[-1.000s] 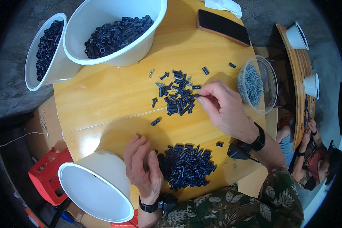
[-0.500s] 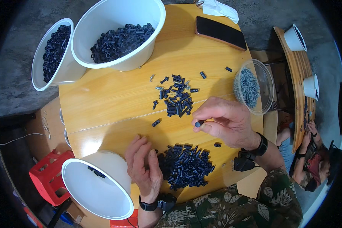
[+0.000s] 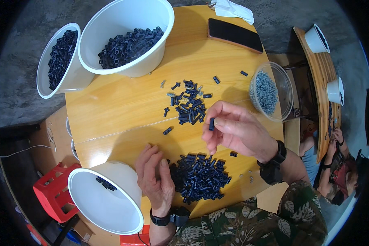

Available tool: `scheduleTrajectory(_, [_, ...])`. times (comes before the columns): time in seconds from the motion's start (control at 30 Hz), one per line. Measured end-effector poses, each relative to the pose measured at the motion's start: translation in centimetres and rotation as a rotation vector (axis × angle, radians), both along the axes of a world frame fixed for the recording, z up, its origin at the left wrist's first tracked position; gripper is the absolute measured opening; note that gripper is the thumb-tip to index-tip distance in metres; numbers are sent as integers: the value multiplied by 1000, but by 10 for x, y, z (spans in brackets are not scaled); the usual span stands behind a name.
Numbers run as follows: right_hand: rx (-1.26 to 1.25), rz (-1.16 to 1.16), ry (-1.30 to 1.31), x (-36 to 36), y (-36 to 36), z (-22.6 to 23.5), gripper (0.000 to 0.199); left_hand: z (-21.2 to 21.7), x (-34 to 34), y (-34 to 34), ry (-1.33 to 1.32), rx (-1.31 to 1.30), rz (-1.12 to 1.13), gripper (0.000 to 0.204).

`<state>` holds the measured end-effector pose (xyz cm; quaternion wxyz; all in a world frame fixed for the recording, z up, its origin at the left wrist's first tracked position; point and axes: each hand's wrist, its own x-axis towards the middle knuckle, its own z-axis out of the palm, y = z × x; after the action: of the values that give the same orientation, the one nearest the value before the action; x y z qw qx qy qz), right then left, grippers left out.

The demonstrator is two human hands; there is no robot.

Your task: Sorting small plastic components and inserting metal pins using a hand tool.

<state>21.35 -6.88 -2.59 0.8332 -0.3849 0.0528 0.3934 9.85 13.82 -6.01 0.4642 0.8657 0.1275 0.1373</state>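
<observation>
Between the thumb and fingers of my right hand (image 3: 240,129) is a small black plastic tube (image 3: 211,124), held above the table's middle. My left hand (image 3: 155,174) lies with loosely stretched fingers, holding nothing, between a tilted white bucket (image 3: 123,180) and a heap of small black plastic parts (image 3: 199,178). Beyond my right hand is a looser group of black pieces (image 3: 190,106), with small metal springs (image 3: 170,94) among and beside them. One black part (image 3: 233,154) lies apart, just below my right hand.
Two white tubs of black parts (image 3: 131,47) (image 3: 61,61) stand at the far left. A clear round bowl (image 3: 264,92) of tiny metal pieces sits at right, near a phone (image 3: 235,36). A red stool (image 3: 55,190) is at left. Another person (image 3: 340,172) works at a table (image 3: 322,78) on the right.
My right hand has turned, its fingers spreading downward, and the black tube now points more upright. My left hand stays in place. The whole view has shifted slightly.
</observation>
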Motion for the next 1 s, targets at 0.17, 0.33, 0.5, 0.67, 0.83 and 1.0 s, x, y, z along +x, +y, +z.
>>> scheduleTrajectory(0.17, [115, -43, 132, 0, 0, -11, 14, -1, 1, 0, -4, -4, -5, 13])
scheduleTrajectory(0.33, [159, -36, 252, 0, -1, -14, 15, 1, 1, 0, 6, -7, -3, 13])
scheduleTrajectory(0.5, [163, -38, 274, -1, -2, -15, 16, -1, 1, 0, -4, -12, -3, 13])
scheduleTrajectory(0.67, [159, -39, 265, -2, -2, -16, 15, 0, 0, 0, 13, -7, -5, 11])
scheduleTrajectory(0.83, [19, -55, 126, -3, 2, -10, 14, 0, 0, 0, 16, -2, 2, 11])
scheduleTrajectory(1.0, [-40, -40, -21, -8, 3, -1, 15, 2, 0, 1, 10, 18, -18, 15])
